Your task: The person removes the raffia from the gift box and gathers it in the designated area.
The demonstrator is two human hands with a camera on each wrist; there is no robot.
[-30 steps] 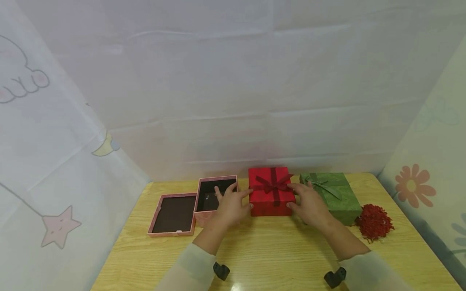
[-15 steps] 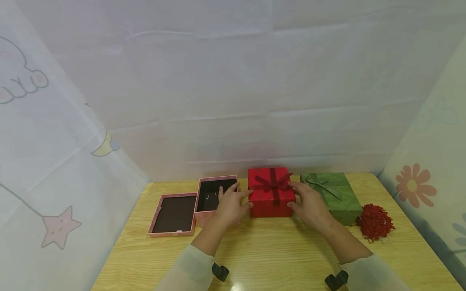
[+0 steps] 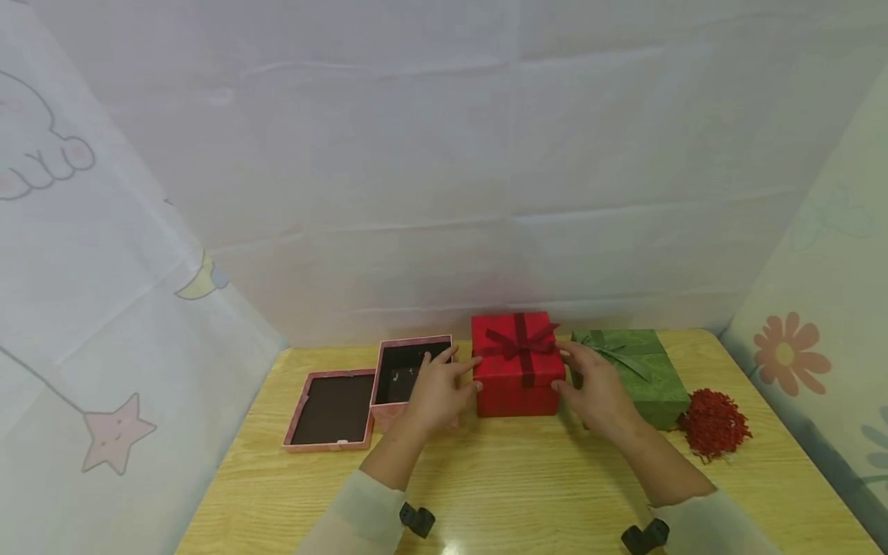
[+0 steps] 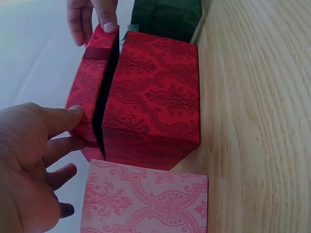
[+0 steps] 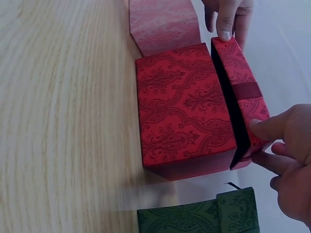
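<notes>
My left hand and right hand pinch opposite sides of a red patterned gift box lid topped with a dark red ribbon bow. In the left wrist view the lid sits raised off the red box base, and a dark gap runs between them. The right wrist view shows the same gap, with thumb and fingers at the lid's corners. The base stands upright on the table; its inside is hidden under the lid. Behind my left hand is a pink box without its lid, dark inside.
The pink lid lies inside-up left of the pink box. Close on the right stands a green gift box with a green bow. Red shredded paper is heaped beside it, near the table's right side. A white cloth hangs behind.
Both hands have raised the red lid a little; it now stands higher above its base. The pink box, green box and shredded paper have not moved.
</notes>
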